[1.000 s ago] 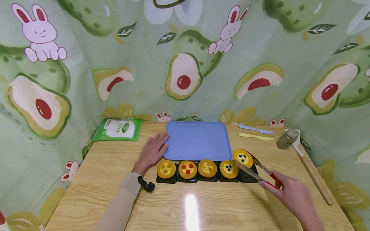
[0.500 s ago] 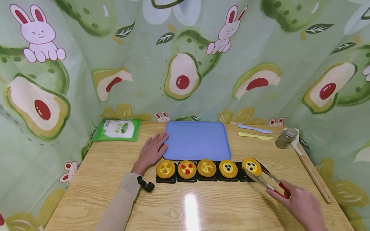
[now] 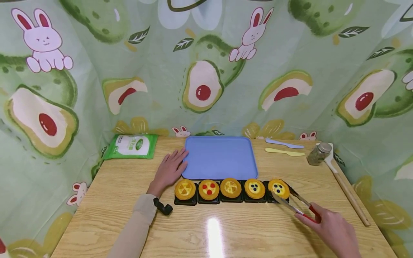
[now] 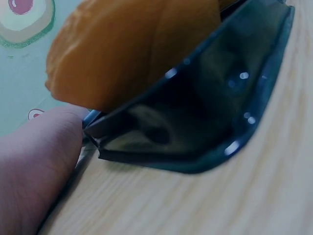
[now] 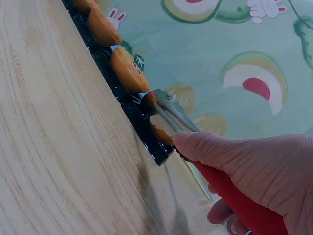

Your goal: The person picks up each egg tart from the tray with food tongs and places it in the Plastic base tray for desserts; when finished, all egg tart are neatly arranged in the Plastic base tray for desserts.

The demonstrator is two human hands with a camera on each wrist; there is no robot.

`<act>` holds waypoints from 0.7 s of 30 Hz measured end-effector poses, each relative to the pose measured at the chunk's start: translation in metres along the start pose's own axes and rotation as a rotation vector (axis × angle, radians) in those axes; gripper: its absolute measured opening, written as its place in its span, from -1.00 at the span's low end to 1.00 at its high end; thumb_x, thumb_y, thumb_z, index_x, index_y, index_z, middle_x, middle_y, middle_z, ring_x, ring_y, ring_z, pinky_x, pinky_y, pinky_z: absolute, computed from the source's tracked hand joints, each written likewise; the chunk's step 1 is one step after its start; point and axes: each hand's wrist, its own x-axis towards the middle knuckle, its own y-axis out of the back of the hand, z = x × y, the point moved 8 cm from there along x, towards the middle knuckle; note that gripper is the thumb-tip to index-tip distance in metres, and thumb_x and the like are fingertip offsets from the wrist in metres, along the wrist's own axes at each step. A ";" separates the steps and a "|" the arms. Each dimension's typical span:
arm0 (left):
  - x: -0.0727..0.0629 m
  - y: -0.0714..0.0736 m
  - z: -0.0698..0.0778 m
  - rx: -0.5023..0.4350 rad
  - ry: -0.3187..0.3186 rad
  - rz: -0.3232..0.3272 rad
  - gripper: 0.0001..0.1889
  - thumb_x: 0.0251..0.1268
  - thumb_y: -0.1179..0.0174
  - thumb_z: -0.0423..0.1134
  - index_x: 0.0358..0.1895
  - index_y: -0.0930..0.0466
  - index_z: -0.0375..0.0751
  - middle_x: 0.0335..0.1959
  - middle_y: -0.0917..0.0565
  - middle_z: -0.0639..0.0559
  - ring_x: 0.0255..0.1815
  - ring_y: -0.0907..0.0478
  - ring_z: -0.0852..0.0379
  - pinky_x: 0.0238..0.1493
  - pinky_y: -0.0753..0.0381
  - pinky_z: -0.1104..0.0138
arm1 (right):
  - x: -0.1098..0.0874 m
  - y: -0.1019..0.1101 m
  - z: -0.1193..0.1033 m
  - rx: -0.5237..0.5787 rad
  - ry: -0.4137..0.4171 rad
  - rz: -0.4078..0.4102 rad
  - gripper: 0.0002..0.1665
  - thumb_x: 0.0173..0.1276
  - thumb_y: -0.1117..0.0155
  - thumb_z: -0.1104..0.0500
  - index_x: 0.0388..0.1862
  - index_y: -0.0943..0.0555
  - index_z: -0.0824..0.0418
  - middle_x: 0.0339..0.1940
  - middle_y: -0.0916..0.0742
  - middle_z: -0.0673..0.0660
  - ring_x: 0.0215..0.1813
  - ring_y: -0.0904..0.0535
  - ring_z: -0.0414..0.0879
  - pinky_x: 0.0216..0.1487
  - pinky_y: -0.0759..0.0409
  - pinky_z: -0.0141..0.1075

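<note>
My right hand (image 3: 332, 225) grips a pair of metal tongs (image 3: 292, 208) by their red handles. Between the tongs' tips is an egg tart (image 3: 279, 188) with blueberries, low over the rightmost black plastic holder (image 3: 273, 199). In the right wrist view the tongs (image 5: 171, 115) reach down to that end of the row. My left hand (image 3: 169, 170) lies with fingers extended on the left edge of a blue tray (image 3: 221, 157). Four-sided black holders in a row carry other tarts, among them a red-topped tart (image 3: 209, 190) and another blueberry tart (image 3: 254, 189).
A green-and-white packet (image 3: 131, 146) lies at the back left. On the back right are a blue knife (image 3: 284, 143), a yellow knife (image 3: 284, 152), a spice jar (image 3: 319, 153) and a wooden-handled spatula (image 3: 351, 199). A patterned cloth (image 3: 161, 104) hangs behind the table.
The tongs and their blueberry tart moved right and toward me from beside the tray, then slightly left and down into line with the row. The left hand stayed in place.
</note>
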 end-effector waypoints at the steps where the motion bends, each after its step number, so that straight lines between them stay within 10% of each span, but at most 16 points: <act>1: 0.000 0.000 0.000 0.000 0.000 0.002 -0.39 0.72 0.18 0.14 0.69 -0.15 0.11 0.71 -0.11 0.13 0.71 -0.01 -0.12 0.65 0.08 -0.16 | 0.000 -0.001 0.000 0.002 0.003 0.002 -0.36 0.27 -0.41 -0.45 -0.43 -0.53 0.08 -0.64 -0.40 -0.02 -0.56 -0.31 -0.11 -0.59 -0.15 -0.23; 21: 0.001 -0.004 -0.004 0.018 0.002 -0.001 -0.37 0.71 0.23 0.19 0.70 -0.12 0.14 0.71 -0.08 0.16 0.72 0.01 -0.09 0.66 0.10 -0.13 | 0.000 0.013 0.001 0.114 -0.023 0.130 -0.41 0.23 -0.51 -0.36 -0.41 -0.50 0.07 -0.59 -0.53 -0.04 -0.59 -0.36 -0.10 -0.60 -0.20 -0.24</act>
